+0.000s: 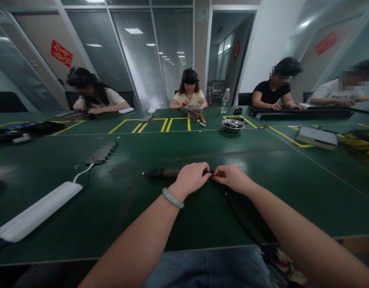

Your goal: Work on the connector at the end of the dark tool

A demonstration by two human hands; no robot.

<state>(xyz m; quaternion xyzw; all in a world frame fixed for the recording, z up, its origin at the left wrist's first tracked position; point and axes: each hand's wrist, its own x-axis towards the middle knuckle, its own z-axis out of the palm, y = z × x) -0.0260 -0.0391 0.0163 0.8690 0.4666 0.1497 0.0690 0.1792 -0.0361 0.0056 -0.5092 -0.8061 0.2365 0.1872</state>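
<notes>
Corded cylindrical tool [169, 173], dark with a brownish band, lying on the green surface [178, 220] just ahead of the wearer, metal tip toward 9 o'clock. Left hand [192, 178] curled over its rear part, palm down, fingers bent. Right hand [230, 177] just beside it toward 3 o'clock, thumb and forefinger pinching the dark cord [236, 212] close to the tool's rear end; whether the fingertips of the two hands touch, cannot tell. Cord runs off toward 5 o'clock, to the near edge. Pale green bangle [172, 199] on the left wrist.

Bearings taken from the hands:
- 8 to 9 o'clock: long white power strip [38, 212], white cable [82, 172] leading to a dark flat device [103, 153] at 10 — its face pixelated.
- 12 o'clock, far side: seated person in yellow [188, 94], hands at a box [195, 108] with coloured wires [198, 117].
- Nearly 1 o'clock: metal bowl [233, 130] holding small dark pieces; clear bottle [225, 101] upright behind it.
- 2 o'clock: pale box [318, 138], near dark-and-yellow fabric [362, 142].
- Other people — one at 10 to 11, two between 1 and 2.
</notes>
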